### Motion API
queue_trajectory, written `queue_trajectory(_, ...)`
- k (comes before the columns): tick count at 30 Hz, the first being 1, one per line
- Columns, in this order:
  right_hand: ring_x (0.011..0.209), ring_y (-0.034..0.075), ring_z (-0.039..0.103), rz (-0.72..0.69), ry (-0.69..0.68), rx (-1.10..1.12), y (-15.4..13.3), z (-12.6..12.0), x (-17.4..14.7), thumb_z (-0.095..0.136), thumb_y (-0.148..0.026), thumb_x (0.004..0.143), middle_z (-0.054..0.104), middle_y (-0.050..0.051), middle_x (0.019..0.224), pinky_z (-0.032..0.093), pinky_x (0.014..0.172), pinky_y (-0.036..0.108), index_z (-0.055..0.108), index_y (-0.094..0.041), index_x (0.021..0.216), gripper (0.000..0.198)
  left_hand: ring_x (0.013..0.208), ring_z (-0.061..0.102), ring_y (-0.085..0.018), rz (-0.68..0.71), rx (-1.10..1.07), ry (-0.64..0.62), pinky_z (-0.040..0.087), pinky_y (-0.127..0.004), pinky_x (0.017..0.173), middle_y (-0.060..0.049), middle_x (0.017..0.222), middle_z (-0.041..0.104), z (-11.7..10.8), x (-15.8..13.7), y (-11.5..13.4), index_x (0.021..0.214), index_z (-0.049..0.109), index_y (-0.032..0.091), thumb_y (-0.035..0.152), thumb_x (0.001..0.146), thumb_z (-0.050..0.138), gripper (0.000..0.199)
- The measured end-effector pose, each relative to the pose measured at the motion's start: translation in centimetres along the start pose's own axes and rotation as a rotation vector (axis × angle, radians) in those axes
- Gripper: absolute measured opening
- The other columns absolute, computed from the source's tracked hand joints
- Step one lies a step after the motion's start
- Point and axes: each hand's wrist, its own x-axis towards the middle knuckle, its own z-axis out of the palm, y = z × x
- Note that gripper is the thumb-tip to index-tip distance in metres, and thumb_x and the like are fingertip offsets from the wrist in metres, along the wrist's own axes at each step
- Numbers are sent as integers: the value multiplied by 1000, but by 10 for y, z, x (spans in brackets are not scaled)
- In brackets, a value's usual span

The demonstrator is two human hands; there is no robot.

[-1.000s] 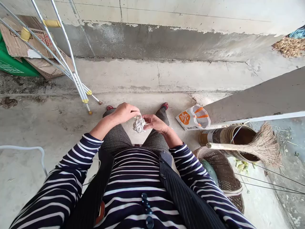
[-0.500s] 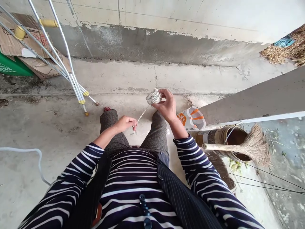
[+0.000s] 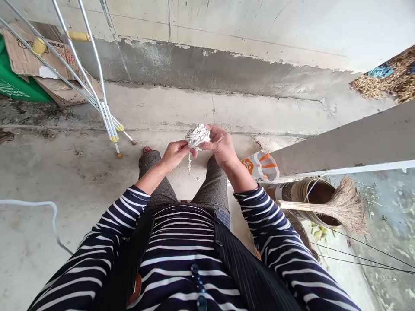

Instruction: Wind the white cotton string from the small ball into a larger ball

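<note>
A ball of white cord with dark flecks (image 3: 197, 136) is held out in front of my knees. My right hand (image 3: 222, 146) grips its right side between thumb and fingers. At the ball's lower left, my left hand (image 3: 175, 154) is closed, its fingertips pinched on the cord where it meets the ball; the exact hold is partly hidden. A loose, curly length of the cord (image 3: 189, 166) hangs below the ball between my legs.
Metal crutches (image 3: 106, 116) lean at the left before cardboard boxes (image 3: 29, 56). To my right stand a white-and-orange bucket (image 3: 264, 166), a brown bucket (image 3: 292, 192) and a straw broom (image 3: 346, 205). A pale hose (image 3: 42, 203) lies at the left. Ahead is a wall (image 3: 210, 65).
My left hand has risen from the stretched cord up to the ball. The ball has shifted slightly left and turned, and the loose cord now dangles slack.
</note>
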Motion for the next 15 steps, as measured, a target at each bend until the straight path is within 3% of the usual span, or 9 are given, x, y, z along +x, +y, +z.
queue_trajectory(8, 99, 23, 70, -147, 199, -41, -22, -20, 25, 86, -39, 64, 74, 4, 102, 62, 77, 35, 67, -22, 105, 48, 85, 71, -21, -97, -32, -44, 53, -32, 91, -4, 71, 70, 7, -18, 1, 77, 60, 19, 42, 96, 52, 30)
queue_trajectory(15, 106, 24, 71, -275, 264, -118, -34, -60, 59, 75, -39, 75, 72, 4, 105, 62, 80, 39, 65, -21, 109, 40, 80, 70, -21, -91, -78, -72, 52, -33, 88, -2, 64, 65, -11, -26, 1, 79, 60, 18, 42, 96, 54, 30)
